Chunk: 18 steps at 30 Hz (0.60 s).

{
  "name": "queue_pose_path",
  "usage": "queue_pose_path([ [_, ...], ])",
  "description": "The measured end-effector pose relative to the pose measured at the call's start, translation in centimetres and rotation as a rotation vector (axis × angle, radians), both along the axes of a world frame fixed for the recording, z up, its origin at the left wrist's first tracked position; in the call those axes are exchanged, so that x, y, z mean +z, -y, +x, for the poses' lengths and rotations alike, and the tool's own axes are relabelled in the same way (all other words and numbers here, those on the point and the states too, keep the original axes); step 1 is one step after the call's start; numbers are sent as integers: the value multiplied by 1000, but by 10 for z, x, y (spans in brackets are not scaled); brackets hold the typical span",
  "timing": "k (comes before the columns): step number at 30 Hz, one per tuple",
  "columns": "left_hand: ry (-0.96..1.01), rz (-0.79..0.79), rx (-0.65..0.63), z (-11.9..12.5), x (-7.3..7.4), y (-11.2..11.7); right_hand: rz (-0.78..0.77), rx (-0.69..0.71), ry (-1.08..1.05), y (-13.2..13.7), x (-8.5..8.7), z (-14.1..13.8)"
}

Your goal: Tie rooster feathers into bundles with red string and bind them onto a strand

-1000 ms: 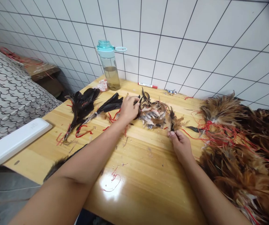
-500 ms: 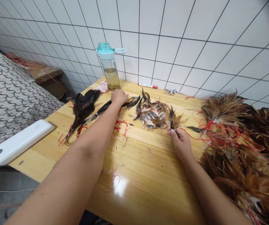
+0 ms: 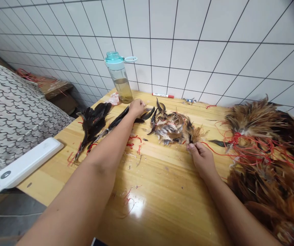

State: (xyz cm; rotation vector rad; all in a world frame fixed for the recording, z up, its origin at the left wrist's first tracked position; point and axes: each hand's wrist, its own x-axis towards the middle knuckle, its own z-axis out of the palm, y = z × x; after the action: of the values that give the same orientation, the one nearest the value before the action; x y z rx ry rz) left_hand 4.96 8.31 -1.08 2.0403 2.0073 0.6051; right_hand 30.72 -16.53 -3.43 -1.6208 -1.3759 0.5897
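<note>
As left hand (image 3: 137, 108) curls over black feathers (image 3: 118, 119), hold unclear | right hand (image 3: 202, 157) pinches brown feathers (image 3: 195, 134)

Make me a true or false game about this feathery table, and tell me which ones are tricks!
1. The right hand pinches a small tuft of feathers. True.
2. The bottle is lying on its side. False: the bottle is standing up.
3. The left hand holds the red-capped marker. False: the marker lies near the wall, while the left hand is at some dark feathers.
4. The bottle has a turquoise lid. True.
5. Red strings lie beside the big brown feather bunches. True.
</note>
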Motion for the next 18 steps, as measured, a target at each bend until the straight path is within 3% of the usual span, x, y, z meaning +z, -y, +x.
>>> queue_pose_path([
  [10, 15, -50, -111, 5, -5, 5, -13, 7, 44, -1, -4, 2],
  [15, -12, -41, -105, 7, -9, 5, -16, 13, 40, -2, -3, 2],
  [18, -33, -4, -80, 8, -3, 11, 12, 24, 7, -2, -1, 1],
])
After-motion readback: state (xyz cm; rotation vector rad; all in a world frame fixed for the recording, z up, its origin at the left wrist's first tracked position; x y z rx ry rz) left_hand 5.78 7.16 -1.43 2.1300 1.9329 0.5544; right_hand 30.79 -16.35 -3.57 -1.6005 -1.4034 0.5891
